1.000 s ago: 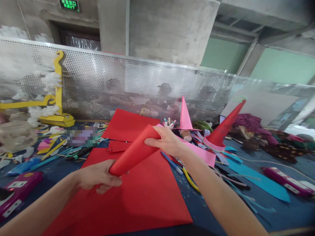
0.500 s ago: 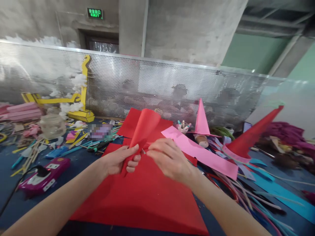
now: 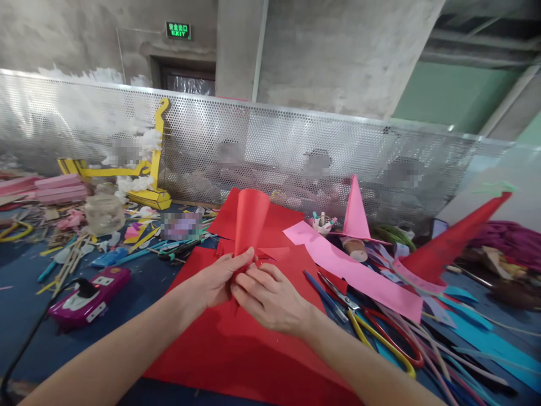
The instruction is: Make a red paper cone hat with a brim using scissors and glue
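Note:
A rolled red paper cone (image 3: 252, 217) stands upright, wide end up, over the middle of the table. My left hand (image 3: 222, 277) is closed around its lower part, thumb pressed on the front. Against the same lower part, just right of that thumb, my right hand (image 3: 270, 294) has its fingers curled and pinched on the paper. Its fingertips are partly hidden, as is the cone's narrow end. Beneath both hands lies a large red sheet (image 3: 253, 361), with another red sheet (image 3: 225, 217) behind the cone.
Right of the hands are scissors (image 3: 351, 303), a blue pen (image 3: 325, 294) and a pink paper strip (image 3: 359, 273). Farther off stand a pink cone hat (image 3: 355, 213) and a red cone hat (image 3: 459, 239). A purple power strip (image 3: 95, 296) sits left, near a glass jar (image 3: 105, 215).
My right hand has moved left and down, from beside the cone onto its lower part by my left thumb. The cone is turned more upright. The view has shifted slightly left.

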The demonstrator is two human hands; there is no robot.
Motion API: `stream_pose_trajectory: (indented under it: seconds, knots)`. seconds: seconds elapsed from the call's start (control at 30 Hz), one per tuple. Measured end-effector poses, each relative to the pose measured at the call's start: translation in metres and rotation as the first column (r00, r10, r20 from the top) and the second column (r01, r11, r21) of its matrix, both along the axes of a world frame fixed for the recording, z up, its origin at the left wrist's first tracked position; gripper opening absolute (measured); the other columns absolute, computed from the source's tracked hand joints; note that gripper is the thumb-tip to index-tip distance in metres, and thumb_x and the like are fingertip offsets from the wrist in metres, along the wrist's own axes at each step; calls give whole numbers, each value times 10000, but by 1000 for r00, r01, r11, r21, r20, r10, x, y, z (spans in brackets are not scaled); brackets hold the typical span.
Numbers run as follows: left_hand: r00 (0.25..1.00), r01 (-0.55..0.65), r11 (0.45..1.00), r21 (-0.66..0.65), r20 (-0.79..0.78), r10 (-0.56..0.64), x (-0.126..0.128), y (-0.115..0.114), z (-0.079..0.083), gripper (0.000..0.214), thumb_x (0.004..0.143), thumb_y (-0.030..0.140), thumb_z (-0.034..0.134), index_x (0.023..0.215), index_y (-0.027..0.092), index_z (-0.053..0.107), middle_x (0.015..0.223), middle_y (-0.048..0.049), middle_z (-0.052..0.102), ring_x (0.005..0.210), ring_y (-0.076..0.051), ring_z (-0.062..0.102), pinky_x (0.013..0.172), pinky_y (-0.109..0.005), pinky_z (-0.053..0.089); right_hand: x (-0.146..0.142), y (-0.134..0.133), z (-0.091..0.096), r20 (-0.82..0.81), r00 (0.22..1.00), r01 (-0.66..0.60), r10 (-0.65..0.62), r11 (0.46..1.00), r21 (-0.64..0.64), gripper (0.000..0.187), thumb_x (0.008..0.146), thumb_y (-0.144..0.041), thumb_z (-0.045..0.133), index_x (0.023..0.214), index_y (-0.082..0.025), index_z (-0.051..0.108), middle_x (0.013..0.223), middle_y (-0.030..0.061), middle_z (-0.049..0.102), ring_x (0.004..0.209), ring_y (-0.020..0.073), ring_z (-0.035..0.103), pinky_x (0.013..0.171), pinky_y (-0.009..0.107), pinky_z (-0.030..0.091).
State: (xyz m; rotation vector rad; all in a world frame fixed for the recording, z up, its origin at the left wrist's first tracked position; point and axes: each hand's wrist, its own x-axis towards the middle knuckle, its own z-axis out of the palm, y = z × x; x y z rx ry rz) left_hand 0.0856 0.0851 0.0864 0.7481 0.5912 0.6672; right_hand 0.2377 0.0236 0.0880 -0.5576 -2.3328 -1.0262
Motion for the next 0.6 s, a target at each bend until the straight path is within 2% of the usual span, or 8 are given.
stream_pose_trajectory:
  seconds: [0.17, 0.27, 0.33, 0.47, 0.6]
  knots:
    - [1000, 1, 999, -35, -8, -1, 4, -6, 0, 350, 667, 413, 825, 723, 106, 665, 645, -41, 664, 544, -111, 595, 459, -190, 451, -4, 4, -4, -38, 998, -57, 59, 998, 35, 232, 916, -118, 473, 998, -128, 689, 981, 63, 700, 1030, 189, 581, 993, 323, 430]
    - [1000, -16, 999, -28, -23, 15, 5, -11, 3, 339, 680, 413, 815, 700, 118, 650, 619, -30, 654, 542, -110, 602, 451, -179, 434, -3, 6, -5, -20, 998, -52, 54, 996, 78, 218, 920, -123, 480, 966, -158, 691, 1001, 52, 697, 1022, 176, 589, 1009, 338, 424]
    - [1000, 14, 999, -38, -23, -15, 4, -14, 7, 327, 713, 417, 789, 708, 121, 651, 620, -31, 657, 554, -115, 613, 464, -183, 440, -1, 5, -2, -13, 998, -62, 63, 995, 78, 210, 917, -118, 486, 965, -152, 688, 1006, 54, 696, 1017, 183, 592, 993, 352, 437]
    - [986, 169, 983, -73, 18, -169, 2, -18, 22, 310, 814, 424, 690, 773, 117, 670, 685, -58, 696, 616, -137, 649, 537, -208, 487, 2, -6, 19, -13, 997, -70, 70, 997, 29, 221, 919, -94, 465, 1014, -98, 665, 980, 96, 694, 982, 223, 604, 908, 384, 491]
    - [973, 223, 973, -53, 74, -219, -1, -12, 42, 319, 899, 440, 570, 785, 154, 653, 643, -10, 686, 561, -131, 639, 604, -267, 528, 5, -16, 55, -73, 997, -7, 0, 995, -97, 200, 912, -52, 472, 1043, -70, 622, 1001, 147, 679, 982, 228, 604, 890, 377, 518]
